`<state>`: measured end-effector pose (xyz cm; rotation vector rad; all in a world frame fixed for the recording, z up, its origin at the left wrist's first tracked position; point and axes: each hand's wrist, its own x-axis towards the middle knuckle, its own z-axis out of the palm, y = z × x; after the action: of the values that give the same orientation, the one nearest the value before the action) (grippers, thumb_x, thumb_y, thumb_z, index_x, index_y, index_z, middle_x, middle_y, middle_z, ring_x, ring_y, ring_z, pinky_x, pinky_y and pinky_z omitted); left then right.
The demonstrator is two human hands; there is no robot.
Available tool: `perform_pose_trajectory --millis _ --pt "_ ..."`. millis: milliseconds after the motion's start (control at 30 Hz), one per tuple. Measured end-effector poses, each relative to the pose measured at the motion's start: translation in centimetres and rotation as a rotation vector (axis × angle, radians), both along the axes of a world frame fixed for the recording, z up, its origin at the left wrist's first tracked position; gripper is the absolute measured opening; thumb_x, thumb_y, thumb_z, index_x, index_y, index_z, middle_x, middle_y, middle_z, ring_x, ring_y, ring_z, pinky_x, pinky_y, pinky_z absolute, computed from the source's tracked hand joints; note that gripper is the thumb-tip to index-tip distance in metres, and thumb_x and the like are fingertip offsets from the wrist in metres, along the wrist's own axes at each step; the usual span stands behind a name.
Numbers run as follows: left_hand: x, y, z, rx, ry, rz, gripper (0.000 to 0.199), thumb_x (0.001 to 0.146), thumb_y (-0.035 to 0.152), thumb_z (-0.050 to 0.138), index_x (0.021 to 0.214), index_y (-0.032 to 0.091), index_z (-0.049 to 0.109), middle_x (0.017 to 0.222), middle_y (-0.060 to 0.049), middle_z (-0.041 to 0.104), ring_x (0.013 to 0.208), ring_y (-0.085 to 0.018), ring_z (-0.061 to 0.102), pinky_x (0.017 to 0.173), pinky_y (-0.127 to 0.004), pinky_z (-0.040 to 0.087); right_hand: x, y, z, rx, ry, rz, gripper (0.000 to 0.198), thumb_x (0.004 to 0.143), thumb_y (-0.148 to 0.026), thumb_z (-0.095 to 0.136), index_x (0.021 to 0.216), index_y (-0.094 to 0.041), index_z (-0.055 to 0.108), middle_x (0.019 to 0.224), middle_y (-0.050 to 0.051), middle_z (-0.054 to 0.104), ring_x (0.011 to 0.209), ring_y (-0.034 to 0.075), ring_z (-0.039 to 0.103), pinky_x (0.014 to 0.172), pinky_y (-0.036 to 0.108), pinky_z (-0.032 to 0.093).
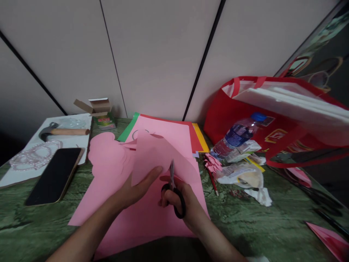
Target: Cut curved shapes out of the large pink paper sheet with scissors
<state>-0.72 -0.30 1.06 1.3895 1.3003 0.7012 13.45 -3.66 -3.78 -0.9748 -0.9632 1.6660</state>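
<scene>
My left hand (143,187) is closed on a sheet of pink paper (152,153), its thumb lying on the near face and its other fingers hidden behind. The sheet is held up at a tilt. In my right hand (180,198) is a pair of scissors (172,183) with black handles, fingers through the loops. The blades point away from me and meet the sheet's lower right edge. Beneath both hands lie larger pink sheets (152,225). Cut pink pieces with scalloped edges (105,154) are stacked just left of the held sheet.
On the left are a phone (54,176), a hammer (65,131), bead strings (35,154) and an opened small box (103,118). A water bottle (237,134) leans against a red bag (223,105) on the right. Near it lie a pink paper flower (213,162) and plastic scraps (245,174).
</scene>
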Motion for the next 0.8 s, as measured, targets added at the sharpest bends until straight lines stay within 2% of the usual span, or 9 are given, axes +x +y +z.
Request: perform_pose_trajectory --millis 67,133,167,267,300,367,500,667,800 --pt "-0.5 0.1 -0.4 0.055 0.065 -0.031 0.033 0.079 0.044 0.048 0.071 0.019 0.067 0.069 -0.004 0.070 0.074 -0.022 0.064 0.074 -0.033 0.048 0.0 -0.1 0.0 -0.047 0.079 0.048 0.032 0.069 -0.033 0.062 0.093 -0.013 0.055 0.056 -0.003 0.056 0.055 0.014 0.055 0.060 0.031 0.044" --pt "-0.9 0.3 -0.7 0.182 0.113 0.039 0.030 0.076 0.044 0.053 0.084 0.018 0.065 0.081 -0.004 0.070 0.081 -0.022 0.062 0.077 -0.033 0.047 0.1 -0.1 -0.2 -0.055 0.118 0.088 0.031 0.071 -0.038 0.063 0.088 -0.013 0.056 0.057 -0.002 0.055 0.055 0.013 0.054 0.061 0.032 0.044" --pt "-1.1 0.4 -0.6 0.190 0.115 -0.004 0.030 0.076 0.044 0.052 0.083 0.018 0.065 0.079 -0.003 0.069 0.079 -0.022 0.062 0.075 -0.033 0.047 0.1 -0.1 -0.3 -0.046 0.113 0.100 0.030 0.072 -0.038 0.063 0.087 -0.013 0.056 0.056 -0.003 0.054 0.054 0.013 0.054 0.061 0.031 0.044" --pt "-1.1 0.6 0.0 0.019 0.062 -0.158 0.036 0.080 0.047 0.046 0.069 0.018 0.065 0.070 -0.002 0.069 0.075 -0.020 0.064 0.076 -0.032 0.048 0.3 0.1 -0.6 0.010 0.048 0.096 0.022 0.074 -0.033 0.063 0.085 -0.015 0.055 0.055 -0.004 0.054 0.054 0.012 0.054 0.059 0.029 0.043" --pt "-1.0 0.6 0.3 -0.026 0.039 -0.155 0.038 0.079 0.048 0.045 0.067 0.018 0.065 0.069 -0.002 0.070 0.075 -0.021 0.064 0.076 -0.032 0.048 0.3 0.1 -0.6 0.033 0.026 0.087 0.021 0.074 -0.032 0.063 0.084 -0.016 0.055 0.056 -0.004 0.054 0.055 0.012 0.054 0.059 0.028 0.042" --pt "-0.6 0.6 0.7 -0.095 0.048 -0.037 0.035 0.075 0.049 0.051 0.068 0.019 0.066 0.072 -0.004 0.071 0.078 -0.023 0.065 0.077 -0.033 0.049 0.3 0.2 -0.5 0.070 -0.008 0.077 0.021 0.073 -0.031 0.065 0.084 -0.017 0.055 0.059 -0.004 0.053 0.056 0.012 0.053 0.060 0.028 0.041" --pt "0.8 0.1 0.9 -0.197 0.196 0.340 0.035 0.062 0.047 0.065 0.082 0.019 0.067 0.092 -0.009 0.070 0.093 -0.029 0.062 0.083 -0.040 0.047 0.3 0.3 -0.1 0.111 -0.055 0.026 0.027 0.069 -0.036 0.067 0.085 -0.017 0.055 0.064 -0.004 0.050 0.058 0.011 0.051 0.060 0.028 0.041" --pt "1.8 -0.6 -0.2 -0.126 0.199 0.468 0.033 0.062 0.044 0.065 0.082 0.018 0.067 0.093 -0.012 0.070 0.099 -0.031 0.060 0.085 -0.041 0.046 0.4 0.5 -0.2 0.155 -0.113 -0.044 0.028 0.068 -0.040 0.068 0.075 -0.017 0.054 0.064 -0.003 0.047 0.060 0.013 0.049 0.060 0.029 0.040" --pt "1.4 -0.6 -1.2 -0.060 0.168 0.436 0.036 0.060 0.044 0.067 0.084 0.018 0.066 0.090 -0.012 0.070 0.105 -0.032 0.057 0.088 -0.042 0.045 0.5 0.5 -0.3 0.161 -0.134 -0.066 0.029 0.068 -0.043 0.066 0.071 -0.017 0.053 0.062 -0.003 0.046 0.059 0.013 0.048 0.058 0.029 0.040"
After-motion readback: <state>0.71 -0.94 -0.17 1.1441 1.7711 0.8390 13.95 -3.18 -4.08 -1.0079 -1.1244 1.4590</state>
